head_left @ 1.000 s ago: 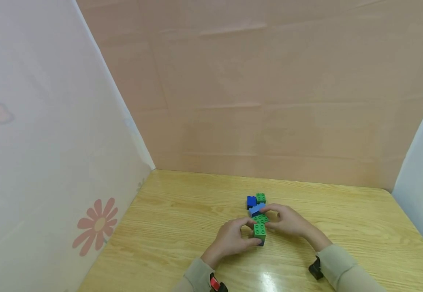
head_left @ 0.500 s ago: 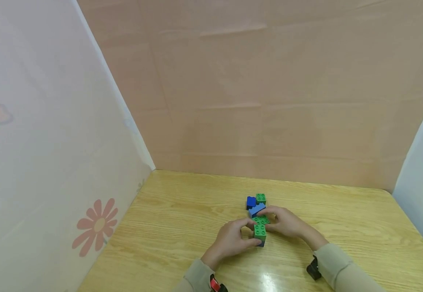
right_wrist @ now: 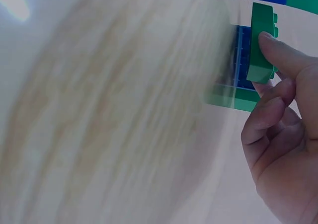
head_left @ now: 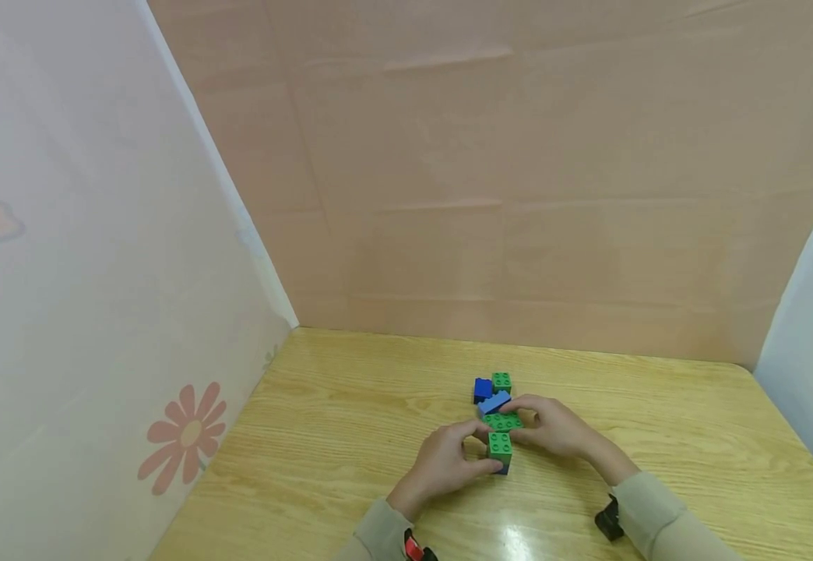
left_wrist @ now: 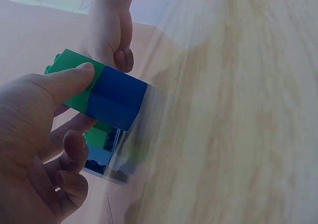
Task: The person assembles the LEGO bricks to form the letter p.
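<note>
My left hand (head_left: 445, 465) grips a two-brick stack between thumb and fingers: a green square brick (head_left: 499, 446) on top of a dark blue brick (left_wrist: 117, 97). In the left wrist view the thumb lies on the green part. My right hand (head_left: 552, 427) pinches a longer green brick (head_left: 503, 422) just behind that stack; the right wrist view shows my thumb on its studded side (right_wrist: 262, 42). A lighter blue brick (head_left: 494, 402) lies slanted beyond it, close to my right fingertips.
Farther back on the wooden table (head_left: 364, 389), a dark blue brick (head_left: 482, 390) and a small green brick (head_left: 501, 381) stand side by side. A brown cloth (head_left: 406, 171) hangs behind the table, and a white flowered sheet (head_left: 98, 273) at the left.
The longer green brick has turned and now lies more crosswise, showing more studs. My right hand has shifted slightly with it. My left hand has kept its grip on the stack, almost still.
</note>
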Action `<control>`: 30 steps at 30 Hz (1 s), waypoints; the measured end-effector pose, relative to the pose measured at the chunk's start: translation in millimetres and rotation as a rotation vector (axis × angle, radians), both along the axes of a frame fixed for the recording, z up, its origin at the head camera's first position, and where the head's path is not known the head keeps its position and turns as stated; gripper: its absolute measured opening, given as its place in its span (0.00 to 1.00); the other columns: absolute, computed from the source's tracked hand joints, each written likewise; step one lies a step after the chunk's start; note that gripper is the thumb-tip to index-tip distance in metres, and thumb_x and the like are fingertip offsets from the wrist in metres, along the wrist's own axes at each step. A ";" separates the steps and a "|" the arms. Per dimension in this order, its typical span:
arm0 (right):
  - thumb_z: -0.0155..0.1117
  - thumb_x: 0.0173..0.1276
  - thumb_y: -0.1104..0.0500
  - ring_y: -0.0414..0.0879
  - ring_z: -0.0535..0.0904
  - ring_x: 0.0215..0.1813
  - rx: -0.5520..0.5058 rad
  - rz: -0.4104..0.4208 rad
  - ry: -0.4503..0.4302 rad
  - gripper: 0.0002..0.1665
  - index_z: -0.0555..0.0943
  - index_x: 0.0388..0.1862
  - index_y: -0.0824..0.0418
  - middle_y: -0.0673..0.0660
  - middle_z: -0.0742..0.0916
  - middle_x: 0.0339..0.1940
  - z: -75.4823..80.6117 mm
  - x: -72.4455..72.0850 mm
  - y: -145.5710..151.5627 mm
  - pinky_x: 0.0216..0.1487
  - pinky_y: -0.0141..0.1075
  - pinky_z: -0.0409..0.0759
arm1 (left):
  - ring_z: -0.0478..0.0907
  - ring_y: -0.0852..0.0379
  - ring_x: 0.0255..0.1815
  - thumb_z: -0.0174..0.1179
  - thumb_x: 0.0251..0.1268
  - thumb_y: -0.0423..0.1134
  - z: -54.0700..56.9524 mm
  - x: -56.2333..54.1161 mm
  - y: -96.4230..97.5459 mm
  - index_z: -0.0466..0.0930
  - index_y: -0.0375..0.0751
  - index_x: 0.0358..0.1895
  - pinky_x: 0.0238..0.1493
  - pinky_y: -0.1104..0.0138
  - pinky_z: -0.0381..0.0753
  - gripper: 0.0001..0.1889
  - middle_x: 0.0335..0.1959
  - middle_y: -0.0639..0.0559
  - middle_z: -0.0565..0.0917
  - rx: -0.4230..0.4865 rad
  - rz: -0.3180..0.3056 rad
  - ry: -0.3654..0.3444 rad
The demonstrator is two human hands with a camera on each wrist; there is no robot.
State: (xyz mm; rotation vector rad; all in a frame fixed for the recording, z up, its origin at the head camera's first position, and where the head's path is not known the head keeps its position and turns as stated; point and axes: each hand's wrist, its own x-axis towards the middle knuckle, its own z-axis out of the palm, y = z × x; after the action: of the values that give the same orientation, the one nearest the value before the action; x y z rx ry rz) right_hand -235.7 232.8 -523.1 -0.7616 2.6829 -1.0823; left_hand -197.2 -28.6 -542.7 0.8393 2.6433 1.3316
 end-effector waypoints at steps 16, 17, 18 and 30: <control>0.73 0.71 0.49 0.33 0.60 0.18 -0.058 -0.029 0.053 0.24 0.82 0.63 0.50 0.55 0.84 0.61 22.0 13.7 6.1 0.21 0.32 0.69 | 0.65 0.70 0.16 0.75 0.62 0.52 3.9 3.4 0.1 0.83 0.58 0.56 0.18 0.73 0.67 0.20 0.45 0.70 0.85 0.017 -0.008 0.011; 0.73 0.71 0.49 0.33 0.60 0.18 -0.062 -0.029 0.055 0.24 0.82 0.64 0.50 0.55 0.84 0.62 23.6 14.9 6.4 0.21 0.32 0.69 | 0.65 0.70 0.16 0.75 0.63 0.52 4.0 3.6 0.1 0.84 0.58 0.56 0.17 0.73 0.67 0.20 0.45 0.70 0.85 0.020 -0.009 0.012; 0.73 0.72 0.49 0.33 0.60 0.18 -0.065 -0.030 0.058 0.24 0.82 0.64 0.50 0.55 0.84 0.62 25.0 16.0 6.8 0.21 0.33 0.69 | 0.65 0.70 0.16 0.75 0.63 0.52 4.0 3.7 0.0 0.84 0.58 0.55 0.17 0.73 0.67 0.20 0.45 0.70 0.85 0.022 -0.011 0.015; 0.71 0.72 0.47 0.33 0.59 0.17 -0.080 -0.032 0.116 0.22 0.82 0.62 0.47 0.52 0.85 0.60 35.7 28.5 8.3 0.21 0.32 0.68 | 0.65 0.70 0.15 0.76 0.62 0.52 4.7 4.5 -0.3 0.84 0.58 0.56 0.16 0.73 0.66 0.20 0.45 0.70 0.85 0.025 0.002 0.007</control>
State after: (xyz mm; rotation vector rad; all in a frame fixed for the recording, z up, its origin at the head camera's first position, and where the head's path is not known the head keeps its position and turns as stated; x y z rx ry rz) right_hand -207.3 241.1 -487.4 -0.8220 2.7716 -1.1946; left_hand -192.7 -28.9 -538.0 0.8456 2.6392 1.3677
